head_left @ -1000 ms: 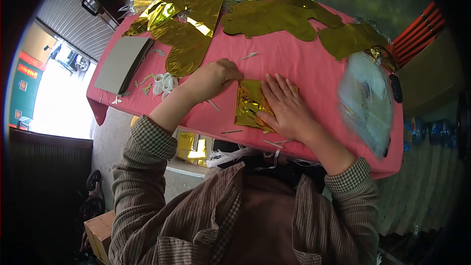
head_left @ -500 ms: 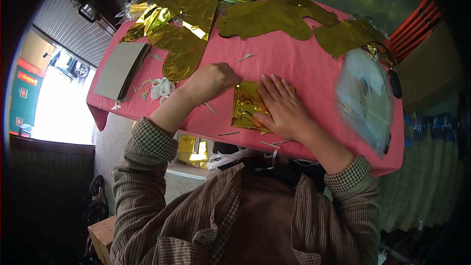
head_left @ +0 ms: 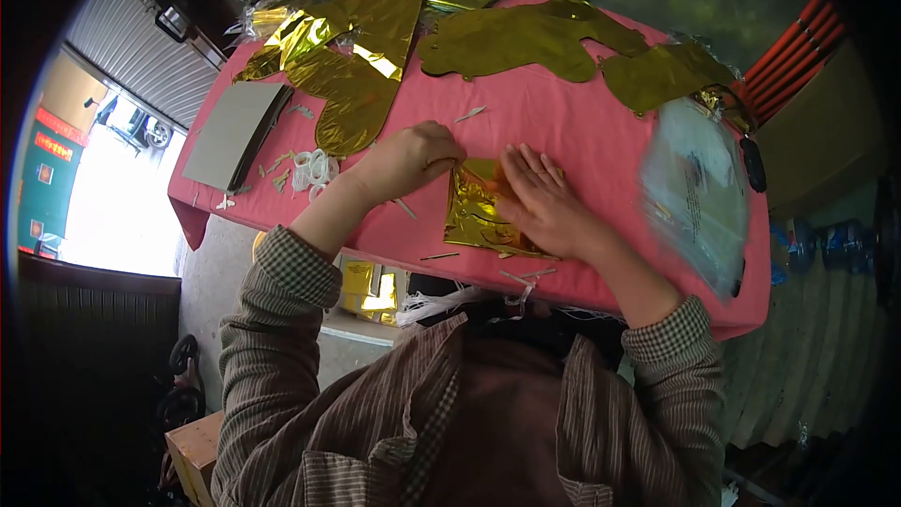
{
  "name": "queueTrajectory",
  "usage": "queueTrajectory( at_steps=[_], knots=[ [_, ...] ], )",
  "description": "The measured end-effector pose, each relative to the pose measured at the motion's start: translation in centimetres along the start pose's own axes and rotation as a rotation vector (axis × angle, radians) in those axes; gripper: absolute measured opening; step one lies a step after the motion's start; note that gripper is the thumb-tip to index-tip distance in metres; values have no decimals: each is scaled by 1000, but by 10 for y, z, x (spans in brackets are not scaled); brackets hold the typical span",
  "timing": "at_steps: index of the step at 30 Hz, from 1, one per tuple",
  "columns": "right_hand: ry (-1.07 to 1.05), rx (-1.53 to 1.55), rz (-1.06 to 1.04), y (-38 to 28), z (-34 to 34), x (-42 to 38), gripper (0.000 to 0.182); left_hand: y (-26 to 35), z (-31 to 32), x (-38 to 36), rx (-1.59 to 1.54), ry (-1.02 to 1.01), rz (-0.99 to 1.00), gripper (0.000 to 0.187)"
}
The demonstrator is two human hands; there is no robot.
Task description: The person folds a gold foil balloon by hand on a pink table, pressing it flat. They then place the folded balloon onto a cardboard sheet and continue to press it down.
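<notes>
On the pink tablecloth lies a folded piece of shiny gold foil (head_left: 474, 221), roughly square and creased. My left hand (head_left: 413, 161) is closed at the foil's upper left corner, the fingertips pinching its edge. Stretched out across the foil's upper right part is my right hand (head_left: 546, 207), palm down, with its fingers close together. It covers that side of the foil. Close to my left forearm sits a bundle of white ribbon loops (head_left: 314, 169), with a large gold foil balloon (head_left: 361, 99) lying flat behind it.
A stack of grey cardboard sheets (head_left: 233, 139) lies at the table's left. More flat gold balloons (head_left: 511, 38) line the far edge. Clear plastic bags (head_left: 696, 192) lie on the right. Small paper strips (head_left: 438, 255) are scattered about. Below the table is a container with gold packets (head_left: 371, 291).
My right hand has shifted slightly and its fingers have drawn closer together on the foil. My left hand stays at the foil's corner.
</notes>
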State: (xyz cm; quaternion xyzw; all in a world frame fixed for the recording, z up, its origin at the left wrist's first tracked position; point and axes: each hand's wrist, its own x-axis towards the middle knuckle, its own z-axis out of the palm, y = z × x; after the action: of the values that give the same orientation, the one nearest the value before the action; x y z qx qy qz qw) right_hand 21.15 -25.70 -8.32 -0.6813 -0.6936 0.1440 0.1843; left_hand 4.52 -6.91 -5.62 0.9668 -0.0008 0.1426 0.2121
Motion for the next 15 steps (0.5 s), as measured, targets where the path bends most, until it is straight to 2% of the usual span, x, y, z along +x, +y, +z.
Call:
queueTrajectory(
  at_steps=[1,2,4,5,6,8,10,12,15],
  knots=[
    [-39,205,39,3,-5,2,66,-1,0,0,-65,-6,-25,21],
    [-36,202,39,7,-10,3,66,-1,0,0,-63,-5,-22,21],
    [82,634,106,16,-23,3,64,-1,2,-1,-227,61,-83,18],
    [177,760,120,21,-32,4,53,-2,2,-1,-227,64,-82,18],
    [177,757,118,26,-41,2,53,-4,3,-1,-236,46,-112,20],
    [166,964,110,36,-55,-3,44,-5,1,-2,-246,33,-141,22],
    [110,877,174,48,-63,-11,50,-5,0,-2,-325,-32,-289,27],
    [45,419,178,54,-65,-18,60,-9,-1,-2,-365,-54,-283,29],
    [-8,508,165,57,-62,-19,70,-9,-6,0,-407,-101,-304,32]
  ],
)
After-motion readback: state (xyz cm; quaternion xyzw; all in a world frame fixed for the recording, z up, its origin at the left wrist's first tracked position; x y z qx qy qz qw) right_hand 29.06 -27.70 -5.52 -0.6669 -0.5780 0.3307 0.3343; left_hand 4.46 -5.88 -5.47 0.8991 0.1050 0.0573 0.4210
